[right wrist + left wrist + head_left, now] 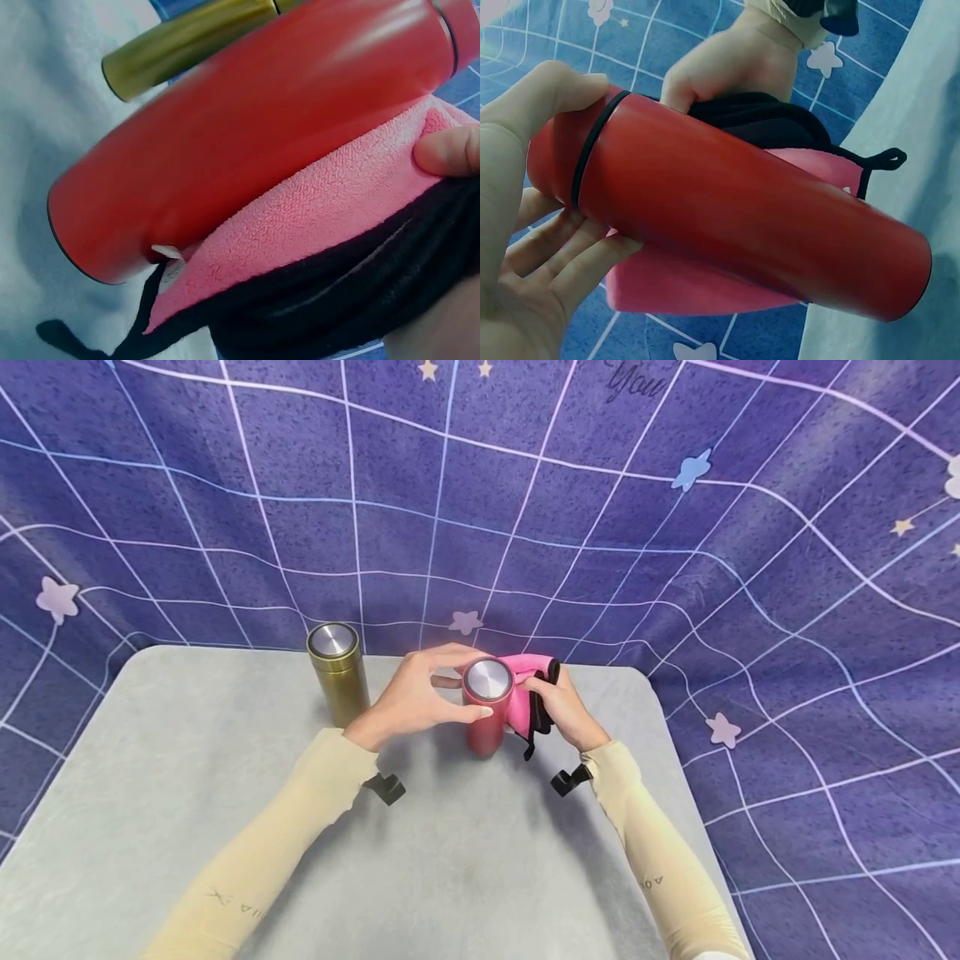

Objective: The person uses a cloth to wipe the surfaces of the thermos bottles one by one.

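Note:
A red vacuum flask [486, 727] with a silver-topped lid is upright in front of me; whether its base touches the table I cannot tell. My left hand [420, 692] grips it near the top, thumb on one side and fingers [574, 259] curled round the other, by the black ring under the lid. In my right hand [564, 703] is a pink fleecy cloth [315, 214] with black trim, a small label and a loop. The right thumb [450, 152] presses on the pink pile. The cloth lies against the flask's right side.
A gold vacuum flask [343, 689] stands upright at the back left of the grey table [465, 877], near my left wrist. A blue curtain [480, 527] with a grid and stars hangs behind the table and along its right side.

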Available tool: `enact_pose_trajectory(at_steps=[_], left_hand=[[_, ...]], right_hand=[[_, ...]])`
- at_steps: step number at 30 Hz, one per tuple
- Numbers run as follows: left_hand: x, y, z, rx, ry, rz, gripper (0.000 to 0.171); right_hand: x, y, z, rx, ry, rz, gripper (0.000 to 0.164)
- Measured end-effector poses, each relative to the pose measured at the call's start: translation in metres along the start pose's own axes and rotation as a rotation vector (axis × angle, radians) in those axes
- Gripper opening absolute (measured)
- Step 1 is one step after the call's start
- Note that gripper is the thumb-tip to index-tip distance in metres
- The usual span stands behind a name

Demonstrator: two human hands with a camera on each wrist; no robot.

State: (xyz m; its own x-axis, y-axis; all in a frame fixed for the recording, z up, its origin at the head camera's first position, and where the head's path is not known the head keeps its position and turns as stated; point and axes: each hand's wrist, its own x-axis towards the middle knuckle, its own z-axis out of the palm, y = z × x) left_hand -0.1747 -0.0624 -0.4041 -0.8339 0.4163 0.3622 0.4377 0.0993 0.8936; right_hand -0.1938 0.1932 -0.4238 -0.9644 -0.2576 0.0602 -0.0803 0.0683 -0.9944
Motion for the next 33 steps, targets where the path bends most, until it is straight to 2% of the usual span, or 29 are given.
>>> enact_pose_trajectory(at_steps=[8, 15, 22, 33], left_hand=[[0.0, 0.005, 0.002, -0.003, -0.003, 0.048, 0.064], [-0.001, 0.014, 0.0, -0.003, 0.007, 0.051, 0.064], [-0.002, 0.02, -0.002, -0.023, 0.015, 0.044, 0.063], [-0.001, 0.033, -0.009, -0.038, 0.035, 0.099, 0.065]], right_hand=[[-0.001, 0.009, -0.002, 0.0, -0.013, 0.027, 0.04], [-0.002, 0.026, -0.005, -0.018, -0.033, 0.085, 0.009], [-0.003, 0.037, -0.005, -0.03, -0.039, 0.099, 0.011], [-0.003, 0.054, -0.004, -0.037, -0.051, 0.135, 0.012]])
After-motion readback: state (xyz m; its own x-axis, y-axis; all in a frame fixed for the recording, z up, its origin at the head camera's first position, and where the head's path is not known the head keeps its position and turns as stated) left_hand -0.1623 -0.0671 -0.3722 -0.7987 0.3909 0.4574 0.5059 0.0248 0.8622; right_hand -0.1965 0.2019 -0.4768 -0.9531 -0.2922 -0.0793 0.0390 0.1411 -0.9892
